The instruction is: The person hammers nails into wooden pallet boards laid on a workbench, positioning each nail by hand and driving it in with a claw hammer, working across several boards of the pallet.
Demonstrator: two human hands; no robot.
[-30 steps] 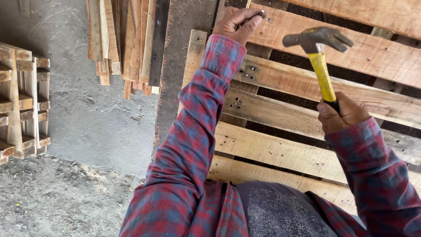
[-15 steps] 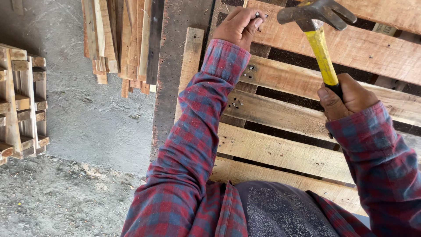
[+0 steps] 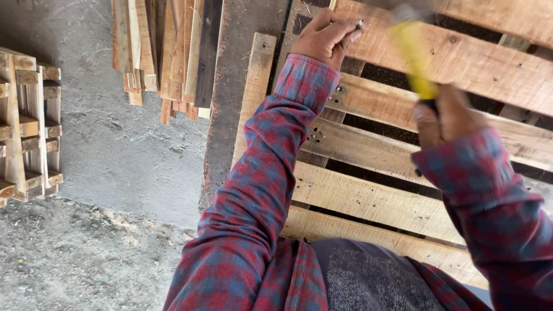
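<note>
Grey concrete floor, slatted wooden pallet (image 3: 368, 201) centre-right. Our left hand (image 3: 325, 37) pinches a small nail (image 3: 359, 23); our right hand (image 3: 446, 115) grips the blurred yellow-handled hammer (image 3: 412, 55). Nailing step; next needs a square strike.

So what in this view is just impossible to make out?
- Hammer, head view: motion blur smears it, and its head runs off the top edge.
- What the left hand pinches against the pallet: too small, mostly hidden by the fingers.
- Right hand: blurred, so its grip on the handle is unclear.
- Stack of wooden frames: cut off by the left edge.
- Bundle of planks: cut off by the top edge.
</note>
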